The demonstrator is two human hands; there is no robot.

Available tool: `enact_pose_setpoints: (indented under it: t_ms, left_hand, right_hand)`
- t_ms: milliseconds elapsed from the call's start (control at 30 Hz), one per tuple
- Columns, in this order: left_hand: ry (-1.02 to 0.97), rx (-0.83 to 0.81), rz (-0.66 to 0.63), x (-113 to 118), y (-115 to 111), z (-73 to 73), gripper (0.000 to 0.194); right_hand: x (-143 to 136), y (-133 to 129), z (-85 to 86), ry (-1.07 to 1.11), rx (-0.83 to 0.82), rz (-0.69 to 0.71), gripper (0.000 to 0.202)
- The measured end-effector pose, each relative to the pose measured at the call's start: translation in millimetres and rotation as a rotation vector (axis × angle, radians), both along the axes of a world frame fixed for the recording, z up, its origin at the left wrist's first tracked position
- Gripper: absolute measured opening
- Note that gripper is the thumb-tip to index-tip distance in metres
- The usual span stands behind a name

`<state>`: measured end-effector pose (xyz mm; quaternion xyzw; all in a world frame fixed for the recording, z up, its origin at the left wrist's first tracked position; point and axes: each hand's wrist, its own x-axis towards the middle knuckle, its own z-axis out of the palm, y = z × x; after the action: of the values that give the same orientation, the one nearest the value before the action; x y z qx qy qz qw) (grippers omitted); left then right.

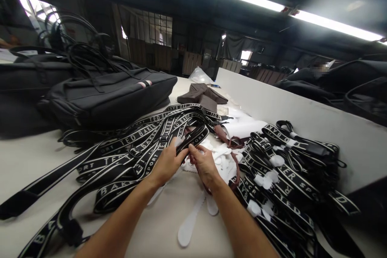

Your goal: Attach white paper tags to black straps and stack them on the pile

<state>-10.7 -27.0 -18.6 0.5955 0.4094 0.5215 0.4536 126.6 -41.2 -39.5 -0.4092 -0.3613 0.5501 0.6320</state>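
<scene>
Near the middle of the head view, my left hand and my right hand meet with fingers closed on a black strap with white lettering. Its folded end rises just above my fingertips. To the left lies a loose heap of similar lettered straps, reaching to the table's left front. White paper-like strips are scattered behind and beside my right hand, and one rounded white strip lies between my forearms. A brown ribbon runs right of my right hand.
Bundled straps with white wraps are piled on the right, beside a low white partition. Black bags stand at the left back of the table. Dark brown folded pieces and a clear plastic bag lie farther back.
</scene>
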Motion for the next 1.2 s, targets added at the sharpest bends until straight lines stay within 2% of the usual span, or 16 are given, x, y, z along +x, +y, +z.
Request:
enact_pose_setpoints:
  t_ms: [100,267,400,533,667,767,933,1100,1200]
  left_hand:
    - [0.053,0.071,-0.038,3.3,-1.8,-2.9,0.024]
    - [0.011,-0.063,-0.135,7.8,-8.3,-1.6,0.035]
    - [0.028,-0.073,-0.103,5.8,-9.4,-2.6,0.034]
    - [-0.006,-0.081,-0.040,4.1,-6.6,-4.5,0.037]
    - [-0.183,-0.116,-0.090,7.5,-5.4,-3.2,0.049]
    - [-0.292,-0.110,-0.105,9.3,-5.3,-1.0,0.059]
    - [-0.282,-0.109,-0.065,8.3,-4.6,0.9,0.056]
    - [-0.225,-0.081,0.010,7.5,-0.4,-4.3,0.048]
    - [-0.210,-0.070,0.036,4.7,3.5,-9.1,0.048]
  right_hand:
    - [-3.1,-0.9,-0.2,0.135,-0.063,-0.031,0.051]
    - [-7.9,-5.2,5.0,0.339,-0.068,-0.114,0.053]
    - [-10.8,-5.0,4.1,0.396,-0.060,-0.136,0.051]
    - [-9.4,-4.0,3.9,0.220,-0.066,-0.117,0.053]
    - [-7.1,-4.5,3.9,-0.034,0.040,-0.193,0.048]
    - [-6.2,-5.3,3.5,-0.060,0.115,-0.232,0.044]
    - [-4.0,-4.0,1.6,-0.052,0.171,-0.247,0.034]
    - [-4.8,-7.3,0.9,-0.321,0.196,-0.348,0.026]
    - [-7.3,-12.2,2.2,-0.440,0.272,-0.405,0.019]
